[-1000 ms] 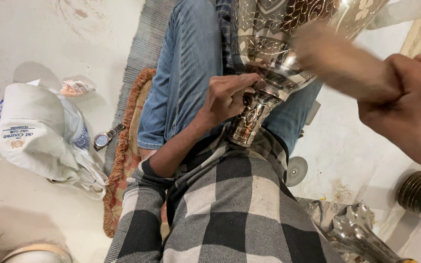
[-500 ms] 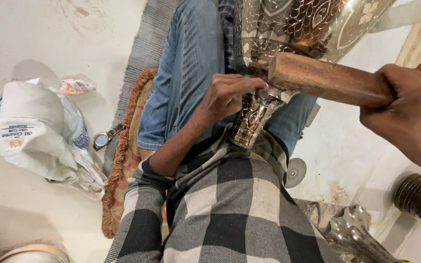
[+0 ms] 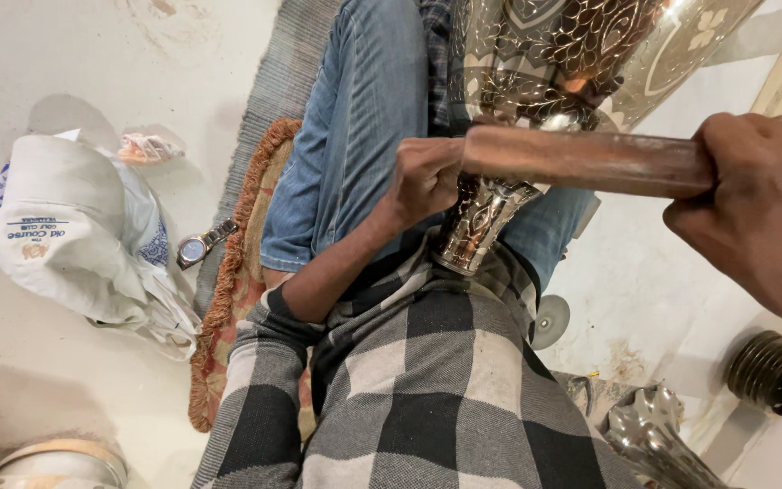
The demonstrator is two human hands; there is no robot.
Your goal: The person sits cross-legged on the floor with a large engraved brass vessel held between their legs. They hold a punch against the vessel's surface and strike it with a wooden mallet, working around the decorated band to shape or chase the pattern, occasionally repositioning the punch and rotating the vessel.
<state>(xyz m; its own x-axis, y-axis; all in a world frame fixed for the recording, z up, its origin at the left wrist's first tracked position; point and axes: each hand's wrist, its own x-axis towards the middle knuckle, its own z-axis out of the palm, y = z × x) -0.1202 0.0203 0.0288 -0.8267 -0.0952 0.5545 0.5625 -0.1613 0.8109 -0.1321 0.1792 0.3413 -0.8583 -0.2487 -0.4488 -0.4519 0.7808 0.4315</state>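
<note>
The engraved metal vase point(image 3: 590, 54) lies over our lap, its top cut off. Our right hand point(image 3: 758, 213) grips closed on the wooden mallet point(image 3: 581, 158); our left hand point(image 3: 427, 177), half hidden, clasps the vase neck.

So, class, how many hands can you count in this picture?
2: the left hand grips the neck of the engraved silver metal vase; the right hand holds the brown wooden mallet.
</note>
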